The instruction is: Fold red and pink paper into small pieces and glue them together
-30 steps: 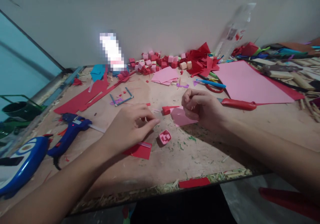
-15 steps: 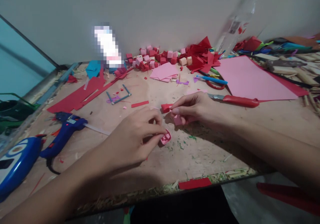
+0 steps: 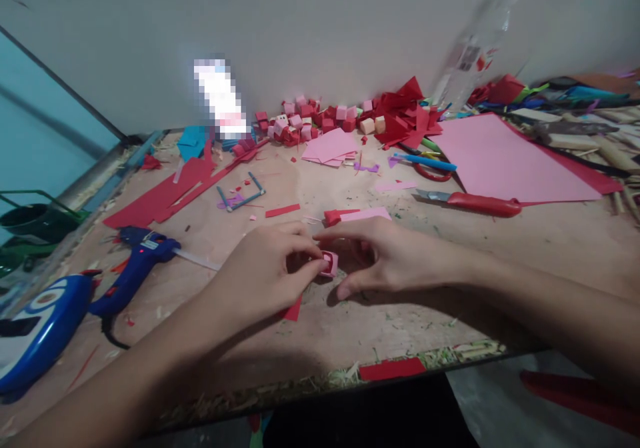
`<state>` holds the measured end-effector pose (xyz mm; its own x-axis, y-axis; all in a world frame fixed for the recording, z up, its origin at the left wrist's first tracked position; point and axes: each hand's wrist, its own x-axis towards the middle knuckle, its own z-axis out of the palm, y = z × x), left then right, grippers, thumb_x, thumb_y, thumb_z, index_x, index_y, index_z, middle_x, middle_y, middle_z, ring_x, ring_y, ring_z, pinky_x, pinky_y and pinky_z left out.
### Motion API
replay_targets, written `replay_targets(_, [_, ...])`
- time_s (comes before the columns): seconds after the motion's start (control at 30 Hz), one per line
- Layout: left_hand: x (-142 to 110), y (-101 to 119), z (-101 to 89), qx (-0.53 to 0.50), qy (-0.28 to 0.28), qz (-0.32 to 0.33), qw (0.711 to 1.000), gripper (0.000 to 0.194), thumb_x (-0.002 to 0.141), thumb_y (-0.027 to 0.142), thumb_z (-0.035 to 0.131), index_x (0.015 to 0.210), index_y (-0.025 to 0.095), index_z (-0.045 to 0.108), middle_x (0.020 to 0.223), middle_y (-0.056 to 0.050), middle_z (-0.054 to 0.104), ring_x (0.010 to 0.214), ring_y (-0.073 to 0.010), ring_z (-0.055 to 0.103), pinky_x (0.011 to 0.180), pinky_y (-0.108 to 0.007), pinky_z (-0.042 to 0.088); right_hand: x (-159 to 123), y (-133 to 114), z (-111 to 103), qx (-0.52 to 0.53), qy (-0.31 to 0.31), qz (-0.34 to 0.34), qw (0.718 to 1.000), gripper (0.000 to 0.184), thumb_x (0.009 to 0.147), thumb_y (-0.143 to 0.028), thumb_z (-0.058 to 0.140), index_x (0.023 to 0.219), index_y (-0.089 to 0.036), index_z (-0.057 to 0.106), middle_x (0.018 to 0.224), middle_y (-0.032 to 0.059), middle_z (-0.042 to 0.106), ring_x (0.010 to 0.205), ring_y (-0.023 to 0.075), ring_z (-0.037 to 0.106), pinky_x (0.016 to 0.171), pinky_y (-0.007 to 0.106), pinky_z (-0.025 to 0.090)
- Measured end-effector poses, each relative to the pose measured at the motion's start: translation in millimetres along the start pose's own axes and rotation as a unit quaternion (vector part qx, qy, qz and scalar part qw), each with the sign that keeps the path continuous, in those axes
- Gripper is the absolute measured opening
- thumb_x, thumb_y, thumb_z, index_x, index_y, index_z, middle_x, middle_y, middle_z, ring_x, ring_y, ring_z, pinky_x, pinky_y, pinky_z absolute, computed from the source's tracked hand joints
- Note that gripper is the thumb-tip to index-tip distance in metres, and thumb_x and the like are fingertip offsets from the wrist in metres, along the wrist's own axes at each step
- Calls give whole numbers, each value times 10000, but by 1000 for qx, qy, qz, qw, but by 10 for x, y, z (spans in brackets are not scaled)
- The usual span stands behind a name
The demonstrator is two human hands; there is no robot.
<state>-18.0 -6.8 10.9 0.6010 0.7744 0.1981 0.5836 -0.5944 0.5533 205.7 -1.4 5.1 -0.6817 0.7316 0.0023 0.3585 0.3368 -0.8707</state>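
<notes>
**Pink cube held between both hands amid craft clutter**

The pink cube sits near the middle of the table, just above the surface, with both hands meeting on it. The left hand has its fingers curled in, thumb and forefinger pinching the cube's left side. The right hand reaches in from the right, its forefinger laid over the cube's top and its thumb stretched out below; whether that thumb presses the cube cannot be told. A red scrap pokes out from under the left hand, touching the table.

Just behind the hands lie a red piece and a pink strip, side by side. A short red strip lies left of them. Further left, a blue glue gun rests on its side, its nozzle pointing toward the left hand, with a glue stick running between gun and hand. Long red sheets lie beyond it.

To the right, a red-handled knife lies well apart from the hands, beside a large pink sheet. A blue pen and red scissors sit near the sheet's left edge. Against the wall stands a heap of red and pink cubes, a pile of red offcuts, and a clear bottle leaning right. Nothing lies between the hands and the near table edge but sawdust and a red tab.
</notes>
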Motion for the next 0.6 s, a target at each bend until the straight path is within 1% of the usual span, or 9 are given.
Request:
replay_targets(0.03, [12,1,0,-2,3,-9,1000,158,891,179,686,806,225,810,813,-8,742,726,-158,650,646,-279,451,7,7,34,-8,1,-7,1000,560,806,-396,851,1316,-252,672,885,8,718,697,161,604,610,271,428])
replay_targets(0.1, [34,10,10,-7,12,-24,1000,162,887,186,685,779,218,801,809,-14,758,730,-168,658,638,-279,457,14,28,99,-43,30,-13,999,573,849,-326,810,1386,-256,622,926,29,732,735,178,626,652,285,447])
replay_targets(0.2, [49,22,44,-20,30,-39,999,159,877,157,663,790,202,789,805,-20,768,709,-167,654,616,-274,459,3,63,167,-73,68,-21,995,546,914,-219,696,1444,-253,570,865,35,722,698,178,612,648,295,444])
replay_targets(0.3, [43,10,68,-39,46,-45,997,168,875,125,644,815,198,782,762,-8,760,664,-153,637,596,-267,448,-15,75,188,-58,82,-21,995,522,953,-238,647,1465,-243,542,794,21,690,654,171,585,615,292,431])
replay_targets(0.37, [39,0,72,-47,49,-47,997,150,879,145,664,805,200,782,732,0,753,644,-147,628,592,-267,445,-17,69,188,-47,92,-13,995,534,955,-247,650,1475,-240,527,785,15,679,646,166,577,600,285,425])
replay_targets(0.47, [42,9,73,-47,57,-55,996,125,880,188,696,803,204,794,745,-4,766,653,-152,636,593,-274,447,-2,61,196,-41,95,-3,995,559,939,-221,661,1479,-231,519,835,25,694,649,158,578,596,277,430])
replay_targets(0.6, [63,36,103,-57,74,-76,993,145,871,159,683,792,202,796,721,-2,760,630,-152,624,569,-276,437,19,82,230,-36,100,-15,994,540,951,-226,651,1475,-238,523,999,70,731,730,173,625,641,290,472])
